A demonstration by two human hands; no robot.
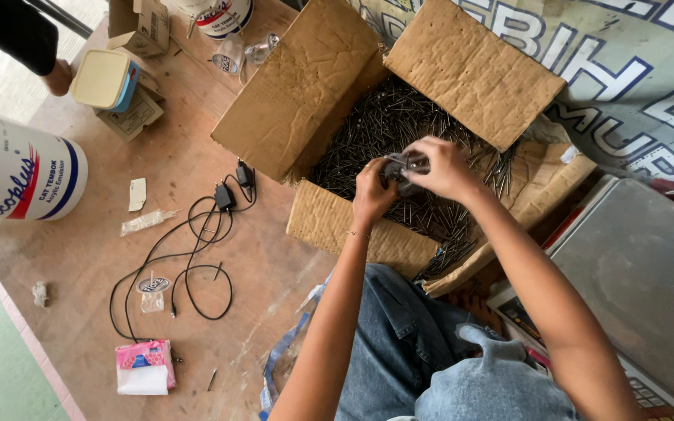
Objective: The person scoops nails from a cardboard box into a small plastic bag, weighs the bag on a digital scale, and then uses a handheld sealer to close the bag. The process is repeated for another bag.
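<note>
Jeans nearest, my knee under both forearms. Left hand and right hand both pinch one dark bundle of nails over the open cardboard box of loose nails, 12 o'clock. Risk: points prick my fingers, or strays spill past the sagging flap. White paint bucket, red and blue bands, 9 o'clock. Pink tissue pack, 7 o'clock. Cream tub, 11 o'clock.

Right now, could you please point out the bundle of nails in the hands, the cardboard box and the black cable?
bundle of nails [405,165], head view, its middle.
cardboard box [473,70], head view, right flap.
black cable [196,257], head view, loop.
</note>
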